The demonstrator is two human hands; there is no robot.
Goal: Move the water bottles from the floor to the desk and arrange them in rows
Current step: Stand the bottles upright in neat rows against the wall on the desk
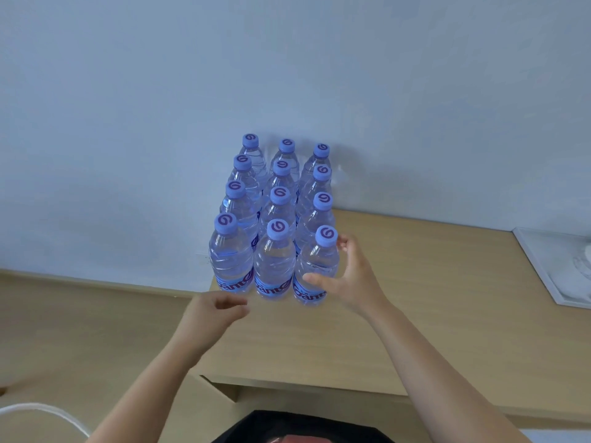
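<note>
Twelve bottles (275, 219) upright in rows on bench (415, 314), right hand (343, 276) fingers spread around the front-right bottle (315, 270), left hand (214, 311) loosely curled, empty.

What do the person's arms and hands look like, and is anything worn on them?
Both arms are bare as far as the view shows: no sleeves, gloves, watch or rings visible on the left hand or the right hand. A dark garment shows at the bottom edge.

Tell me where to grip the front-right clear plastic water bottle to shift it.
Grip the front-right clear plastic water bottle round its ribbed body, coming from the right and front: neighbours crowd its left and back, and the right hand already hovers there, thumb at the ribs.
</note>
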